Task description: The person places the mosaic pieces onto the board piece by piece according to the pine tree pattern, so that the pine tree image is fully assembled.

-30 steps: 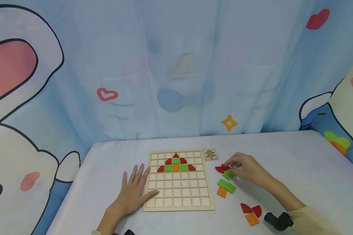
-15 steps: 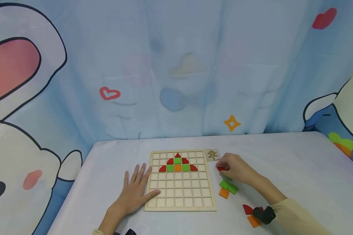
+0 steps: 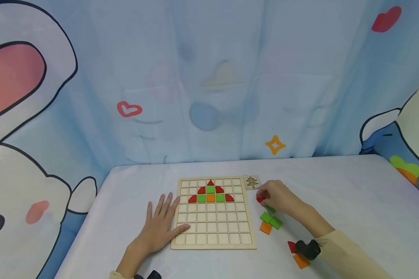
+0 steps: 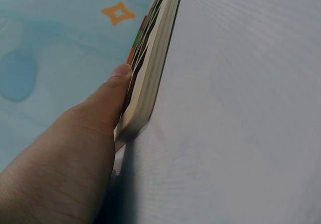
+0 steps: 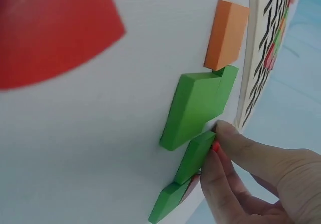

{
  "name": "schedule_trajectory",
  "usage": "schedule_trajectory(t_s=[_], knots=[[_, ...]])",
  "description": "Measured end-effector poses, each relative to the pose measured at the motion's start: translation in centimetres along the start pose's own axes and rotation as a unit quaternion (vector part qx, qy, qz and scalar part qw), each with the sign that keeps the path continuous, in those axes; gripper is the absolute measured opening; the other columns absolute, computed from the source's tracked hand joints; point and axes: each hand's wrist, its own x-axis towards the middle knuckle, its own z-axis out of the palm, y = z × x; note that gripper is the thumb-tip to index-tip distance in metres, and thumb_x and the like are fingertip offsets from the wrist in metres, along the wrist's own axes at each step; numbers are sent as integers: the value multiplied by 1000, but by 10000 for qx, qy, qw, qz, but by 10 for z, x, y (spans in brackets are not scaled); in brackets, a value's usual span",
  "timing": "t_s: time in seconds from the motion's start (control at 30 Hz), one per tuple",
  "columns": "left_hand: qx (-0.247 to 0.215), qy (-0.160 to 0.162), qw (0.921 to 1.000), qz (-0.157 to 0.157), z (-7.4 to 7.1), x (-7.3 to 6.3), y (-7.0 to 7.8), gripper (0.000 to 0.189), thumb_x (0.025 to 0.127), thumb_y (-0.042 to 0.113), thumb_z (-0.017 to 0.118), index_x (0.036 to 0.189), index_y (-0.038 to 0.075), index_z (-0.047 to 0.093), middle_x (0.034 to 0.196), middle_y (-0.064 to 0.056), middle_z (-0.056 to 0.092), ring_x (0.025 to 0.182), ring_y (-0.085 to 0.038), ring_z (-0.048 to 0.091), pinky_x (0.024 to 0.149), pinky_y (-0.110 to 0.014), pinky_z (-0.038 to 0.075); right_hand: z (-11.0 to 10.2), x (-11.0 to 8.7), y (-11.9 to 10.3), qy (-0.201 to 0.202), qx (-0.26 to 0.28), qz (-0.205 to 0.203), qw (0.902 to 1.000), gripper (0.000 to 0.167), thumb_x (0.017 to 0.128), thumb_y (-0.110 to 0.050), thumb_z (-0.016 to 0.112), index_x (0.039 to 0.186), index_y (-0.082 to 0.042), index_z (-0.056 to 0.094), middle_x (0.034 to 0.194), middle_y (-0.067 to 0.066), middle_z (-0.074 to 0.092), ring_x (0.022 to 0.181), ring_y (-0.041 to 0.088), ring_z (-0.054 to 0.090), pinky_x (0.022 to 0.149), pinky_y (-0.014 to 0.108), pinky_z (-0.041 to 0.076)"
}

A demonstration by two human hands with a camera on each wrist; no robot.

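My left hand lies flat with fingers spread at the left side of the wooden grid board, its thumb resting over the board's edge. On the board, red, green and orange pieces form a stepped shape with a red triangle at the top. To the right of the board, my right hand pinches a red piece between thumb and fingers; its outline is mostly hidden. Green square tiles and an orange square tile lie beside that hand.
A small pattern card lies at the board's upper right corner. Nearer the right sleeve are a red piece and an orange tile, partly behind the black wrist camera. A printed blue curtain hangs behind the table.
My right hand has moved a little left over the red pieces, and its fingers have closed on one. The left hand stays on the board.
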Motion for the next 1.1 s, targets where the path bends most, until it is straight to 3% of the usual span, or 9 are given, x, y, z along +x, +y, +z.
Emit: schedule_trajectory(t_s=[0.37, 0.6, 0.73, 0.93, 1.1], knots=[[142, -95, 9998, -57, 1, 3, -3, 94, 99, 66, 55, 169, 13, 21, 175, -14, 10, 161, -37, -2, 121, -69, -10, -1, -5, 1, 120, 151, 175, 9997, 14, 83, 5, 84, 97, 3, 79, 90, 5, 69, 82, 20, 57, 76, 37, 57], [141, -80, 9999, -49, 3, 2, -3, 94, 99, 66, 55, 169, 13, 21, 175, -14, 11, 161, -38, -1, 121, -69, -10, 5, -9, 3, 352, 213, -98, 9991, 22, 84, 7, 83, 105, 0, 81, 81, 1, 61, 76, 18, 52, 64, 27, 49], [130, -95, 9998, -75, 3, 1, -3, 94, 99, 66, 54, 169, 13, 21, 175, -14, 11, 161, -38, -1, 121, -69, -10, 9, -9, 0, 551, 212, -273, 9979, 19, 85, 5, 83, 103, -2, 80, 79, 0, 58, 75, 16, 51, 63, 25, 47], [159, -96, 9998, -82, 2, 1, -3, 94, 99, 66, 54, 169, 13, 21, 175, -14, 11, 161, -38, -1, 121, -69, -10, 13, -3, -26, 873, 726, -966, 9888, 14, 84, 7, 83, 85, -5, 75, 79, -3, 63, 72, 12, 56, 65, 23, 53], [57, 8, 10000, -8, 3, 1, -3, 94, 99, 66, 56, 168, 12, 24, 175, -15, 13, 161, -40, 1, 121, -70, -9, 23, 6, -57, 697, 1068, -1353, 9826, 18, 82, 7, 85, 78, -7, 73, 76, -5, 66, 69, 7, 58, 64, 22, 54]])
